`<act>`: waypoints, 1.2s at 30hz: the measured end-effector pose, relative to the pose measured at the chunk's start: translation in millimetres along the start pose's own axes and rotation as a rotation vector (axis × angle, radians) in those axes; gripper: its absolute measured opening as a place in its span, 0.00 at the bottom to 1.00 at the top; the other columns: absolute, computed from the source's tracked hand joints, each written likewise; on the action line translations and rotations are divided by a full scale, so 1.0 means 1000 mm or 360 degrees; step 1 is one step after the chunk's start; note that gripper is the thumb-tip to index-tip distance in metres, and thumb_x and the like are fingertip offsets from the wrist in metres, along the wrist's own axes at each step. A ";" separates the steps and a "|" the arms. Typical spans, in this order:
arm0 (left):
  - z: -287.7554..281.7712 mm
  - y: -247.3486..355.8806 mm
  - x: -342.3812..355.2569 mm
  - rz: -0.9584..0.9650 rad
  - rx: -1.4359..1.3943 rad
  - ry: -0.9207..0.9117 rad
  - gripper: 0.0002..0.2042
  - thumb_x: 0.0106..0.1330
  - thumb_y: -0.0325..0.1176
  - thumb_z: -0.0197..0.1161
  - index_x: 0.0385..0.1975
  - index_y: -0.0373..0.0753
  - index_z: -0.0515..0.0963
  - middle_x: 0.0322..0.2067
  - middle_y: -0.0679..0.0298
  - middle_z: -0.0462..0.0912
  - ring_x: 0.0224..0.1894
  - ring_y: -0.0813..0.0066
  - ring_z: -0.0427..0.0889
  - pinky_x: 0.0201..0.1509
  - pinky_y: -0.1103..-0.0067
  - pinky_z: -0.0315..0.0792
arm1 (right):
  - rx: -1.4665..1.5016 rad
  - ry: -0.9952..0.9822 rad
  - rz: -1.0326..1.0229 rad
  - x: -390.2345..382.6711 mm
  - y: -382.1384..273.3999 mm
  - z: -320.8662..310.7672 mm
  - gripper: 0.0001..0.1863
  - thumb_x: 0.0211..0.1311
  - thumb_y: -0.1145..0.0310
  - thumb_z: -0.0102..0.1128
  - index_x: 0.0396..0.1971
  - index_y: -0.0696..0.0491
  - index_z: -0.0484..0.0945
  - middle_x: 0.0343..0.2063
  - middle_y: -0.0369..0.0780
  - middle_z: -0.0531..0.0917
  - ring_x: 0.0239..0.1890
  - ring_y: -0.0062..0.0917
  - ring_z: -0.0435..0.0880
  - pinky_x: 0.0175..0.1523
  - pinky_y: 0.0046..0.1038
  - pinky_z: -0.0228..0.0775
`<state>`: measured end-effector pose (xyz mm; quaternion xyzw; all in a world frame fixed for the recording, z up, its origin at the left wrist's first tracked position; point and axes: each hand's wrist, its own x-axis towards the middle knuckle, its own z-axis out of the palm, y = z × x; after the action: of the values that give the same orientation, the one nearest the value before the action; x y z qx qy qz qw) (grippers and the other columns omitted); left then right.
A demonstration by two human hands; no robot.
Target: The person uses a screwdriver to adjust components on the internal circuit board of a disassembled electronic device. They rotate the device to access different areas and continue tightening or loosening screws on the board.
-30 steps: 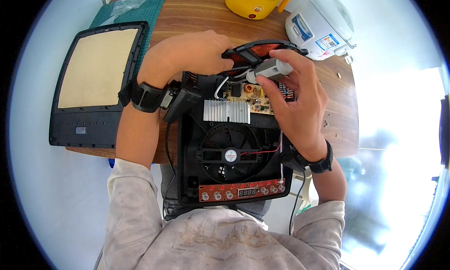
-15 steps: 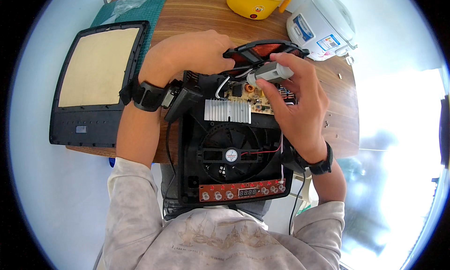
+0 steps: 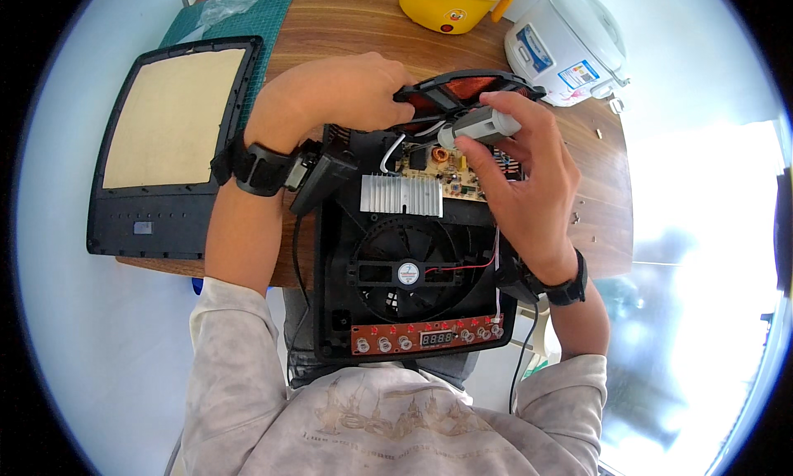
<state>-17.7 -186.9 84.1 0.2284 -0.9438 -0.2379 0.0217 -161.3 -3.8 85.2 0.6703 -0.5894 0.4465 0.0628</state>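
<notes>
The right hand [image 3: 529, 178] is closed around a grey electric screwdriver [image 3: 479, 126], its tip down at the circuit board [image 3: 446, 168], probably on a screw. The left hand [image 3: 330, 96] grips and lifts the red-and-black coil disc [image 3: 467, 89] clear at the far end of the opened induction cooker [image 3: 413, 269], which overhangs the worktop [image 3: 347, 21]'s near edge. The step looks like unfastening the board; next calls for keeping the bit square.

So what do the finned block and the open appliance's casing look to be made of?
The finned block looks like bare metal, probably aluminium: pale silver with fine parallel ribs and a dull sheen. The casing looks like moulded black plastic, matte, with cast ribs around the fan.
</notes>
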 end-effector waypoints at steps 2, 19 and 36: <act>0.001 -0.002 0.000 0.0047 -0.0014 0.0022 0.17 0.71 0.40 0.63 0.51 0.36 0.84 0.33 0.50 0.86 0.34 0.55 0.87 0.41 0.66 0.80 | 0.0000 0.0002 0.0001 0.000 0.000 0.000 0.22 0.57 0.77 0.75 0.52 0.55 0.81 0.46 0.41 0.85 0.41 0.31 0.88 0.46 0.28 0.83; 0.007 -0.009 0.004 0.0082 0.0032 0.0047 0.17 0.71 0.40 0.63 0.50 0.34 0.84 0.39 0.45 0.87 0.43 0.47 0.86 0.47 0.61 0.78 | -0.0235 -0.0015 -0.0239 0.006 -0.008 -0.001 0.24 0.55 0.73 0.78 0.54 0.50 0.85 0.45 0.41 0.85 0.40 0.33 0.86 0.45 0.31 0.81; 0.004 -0.007 0.004 0.0107 -0.0039 -0.0006 0.15 0.71 0.38 0.64 0.49 0.34 0.84 0.32 0.48 0.86 0.36 0.52 0.87 0.42 0.63 0.79 | 0.0077 -0.0066 0.0239 0.015 -0.014 -0.004 0.23 0.57 0.76 0.75 0.52 0.53 0.77 0.47 0.43 0.87 0.49 0.37 0.90 0.50 0.32 0.82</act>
<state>-18.5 -192.6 77.2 0.1959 -0.9480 -0.2489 0.0307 -153.0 -7.5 103.9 0.6347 -0.6281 0.4502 0.0007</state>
